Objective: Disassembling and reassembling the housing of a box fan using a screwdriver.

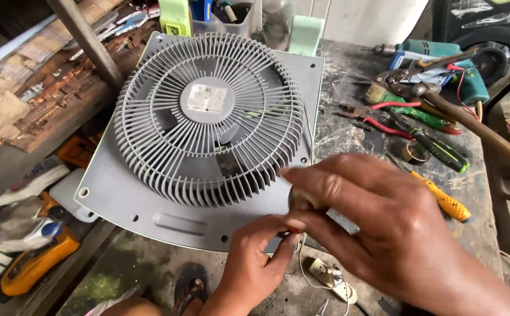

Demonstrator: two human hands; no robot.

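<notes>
Both my hands close on one small rounded brass-coloured part (303, 201): right hand (395, 234) pinching from above, left hand (255, 257) from below, just off the grey plastic fan grille panel (208, 117)'s near edge. I judge this a fitting step; next needs steady alignment.

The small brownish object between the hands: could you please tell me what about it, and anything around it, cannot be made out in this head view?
- Small brownish object: mostly covered by the right hand and left hand; its kind is unclear.
- Fan blades behind the grey fan grille: largely hidden by the ribs.
- Green power drill: partly buried under other tools.
</notes>
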